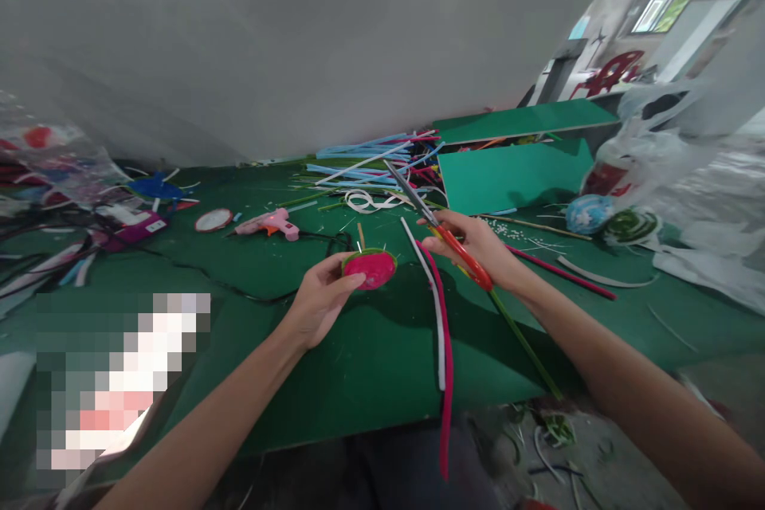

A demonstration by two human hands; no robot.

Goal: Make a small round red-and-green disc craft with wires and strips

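My left hand (323,295) is closed on a round pink disc with a green rim (370,267), held just above the green table; a small stick pokes up from its back edge. My right hand (478,243) grips red-handled scissors (439,227) whose metal blades point up and to the left, slightly parted. The same hand also pinches long pink and white strips (441,319) that hang down past the table's front edge. The two hands are close together, the disc left of the strips.
A pink glue gun (268,223) with a black cord lies left of centre. A heap of blue, white and pink strips (370,163) sits behind, next to green foam sheets (514,175). Plastic bags (657,151) and a patterned ball (589,213) are at right; a grey board (299,56) walls the back.
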